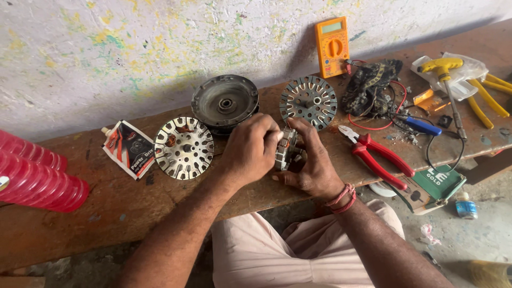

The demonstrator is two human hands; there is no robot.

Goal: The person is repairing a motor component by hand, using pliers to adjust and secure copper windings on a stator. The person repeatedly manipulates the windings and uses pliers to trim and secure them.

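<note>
Both hands meet over the middle of the table (106,202). The left hand (249,150) comes in from the left with its fingers curled down onto the top of a small slotted metal core (287,149), gripping it from above. The right hand (314,165) cups the same core from the right and near side, with the thumb up along its far edge, so the piece sits clamped between the two palms, just clear of the table's near edge. Its slotted face seems to point left, toward the left hand, though much of it is hidden. Just beyond lie a dark round housing (225,102) and two slotted discs, one left (184,148) and one far right (308,101). Red pliers (378,160) lie just right of the right hand.
</note>
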